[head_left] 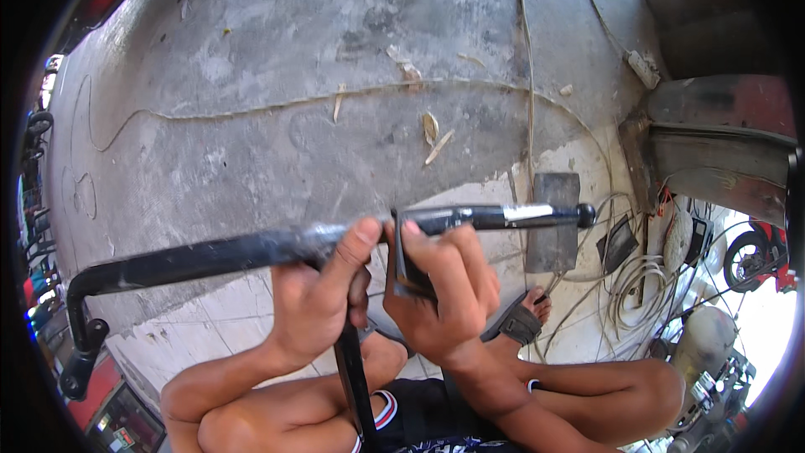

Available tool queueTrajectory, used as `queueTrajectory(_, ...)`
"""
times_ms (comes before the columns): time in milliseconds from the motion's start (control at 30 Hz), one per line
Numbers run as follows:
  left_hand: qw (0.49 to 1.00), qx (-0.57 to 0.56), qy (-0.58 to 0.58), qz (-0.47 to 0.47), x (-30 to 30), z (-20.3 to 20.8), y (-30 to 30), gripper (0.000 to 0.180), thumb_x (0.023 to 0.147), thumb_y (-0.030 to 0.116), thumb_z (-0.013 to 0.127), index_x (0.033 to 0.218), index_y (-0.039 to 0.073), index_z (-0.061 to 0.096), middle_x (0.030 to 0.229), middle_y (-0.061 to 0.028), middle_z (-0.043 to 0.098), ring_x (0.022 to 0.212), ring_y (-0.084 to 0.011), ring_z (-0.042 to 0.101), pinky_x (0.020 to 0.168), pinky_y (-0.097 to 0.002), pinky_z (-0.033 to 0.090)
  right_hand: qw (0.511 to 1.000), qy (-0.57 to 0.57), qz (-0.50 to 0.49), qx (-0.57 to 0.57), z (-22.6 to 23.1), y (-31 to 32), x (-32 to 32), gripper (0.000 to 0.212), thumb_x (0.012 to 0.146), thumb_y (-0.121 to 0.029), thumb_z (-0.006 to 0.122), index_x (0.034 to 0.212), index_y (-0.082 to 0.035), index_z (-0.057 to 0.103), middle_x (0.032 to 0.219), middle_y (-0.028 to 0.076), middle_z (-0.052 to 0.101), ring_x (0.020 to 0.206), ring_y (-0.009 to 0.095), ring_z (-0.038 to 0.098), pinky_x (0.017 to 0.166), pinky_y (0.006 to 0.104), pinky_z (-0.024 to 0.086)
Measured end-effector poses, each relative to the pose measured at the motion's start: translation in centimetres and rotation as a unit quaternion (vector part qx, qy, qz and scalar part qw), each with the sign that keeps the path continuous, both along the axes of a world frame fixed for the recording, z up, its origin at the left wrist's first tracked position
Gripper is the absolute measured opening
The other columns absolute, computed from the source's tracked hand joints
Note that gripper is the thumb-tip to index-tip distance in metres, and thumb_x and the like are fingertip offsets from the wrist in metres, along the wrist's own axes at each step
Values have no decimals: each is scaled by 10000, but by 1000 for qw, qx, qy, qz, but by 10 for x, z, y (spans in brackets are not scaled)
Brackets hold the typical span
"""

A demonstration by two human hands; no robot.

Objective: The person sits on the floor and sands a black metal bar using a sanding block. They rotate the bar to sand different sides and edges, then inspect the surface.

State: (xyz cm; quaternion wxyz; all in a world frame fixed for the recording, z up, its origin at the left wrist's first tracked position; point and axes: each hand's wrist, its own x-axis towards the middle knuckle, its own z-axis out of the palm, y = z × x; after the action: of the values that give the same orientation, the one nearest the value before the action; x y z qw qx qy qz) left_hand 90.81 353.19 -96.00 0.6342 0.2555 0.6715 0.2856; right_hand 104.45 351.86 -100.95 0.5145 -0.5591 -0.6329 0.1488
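A black metal tube frame (201,260) lies across in front of me, above my lap. Its left end bends down to a bracket with holes (84,361), and a flat leg (354,377) runs from its middle toward my lap. My left hand (310,306) is closed around the tube near that junction, thumb on top. Beside it, my right hand (449,289) is closed on a dark, thin folded piece (411,273) against the tube; its kind cannot be made out. Right of the hand the tube continues as a slimmer black rod with a white sticker (528,211) and a rounded knob (586,216).
A dark rectangular plate (553,243) lies on the white tiles near my foot (524,323). Cables cross the concrete floor (293,50), with a coiled hose (646,294) at right. Metal beams (713,147) stand at the far right; a red motorcycle (759,256) is beyond.
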Motion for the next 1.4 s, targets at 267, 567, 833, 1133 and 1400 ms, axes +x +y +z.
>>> queueTrajectory(267,1000,19,-1,-21,-5,-4,-8,447,1061,397,661,769,63,606,541,-7,500,400,-120,502,369,-274,403,999,-12,3,-40,7,-5,-1,419,614,88,731,1024,7,718,762,105,538,560,253,567,485,354,440)
queueTrajectory(567,1000,23,-17,-3,-5,2,-5,453,1039,403,695,744,78,586,546,-9,505,397,-126,499,381,-284,389,1000,-19,-11,-21,12,7,-4,432,641,26,760,1069,31,699,801,105,527,554,272,564,468,382,433)
queueTrajectory(833,999,9,-42,-14,-2,14,-8,502,1020,464,702,882,1,568,548,-23,473,392,-141,513,381,-291,460,985,16,69,-159,3,-56,-7,384,622,25,819,993,-46,747,753,69,549,583,225,620,505,367,473)
queueTrajectory(1133,999,3,-47,-24,-3,14,-7,524,1018,468,706,879,-19,573,537,-32,467,392,-151,513,389,-300,447,992,122,17,-24,13,-41,15,301,792,-4,873,1036,-7,698,790,86,676,587,214,639,501,326,492)
queueTrajectory(1400,997,9,-66,-28,-3,17,-9,506,1021,460,704,876,-9,580,531,-36,466,396,-151,517,391,-299,451,982,155,-31,-99,12,-46,11,226,916,-47,833,1056,-5,661,734,54,717,608,89,684,532,255,519)
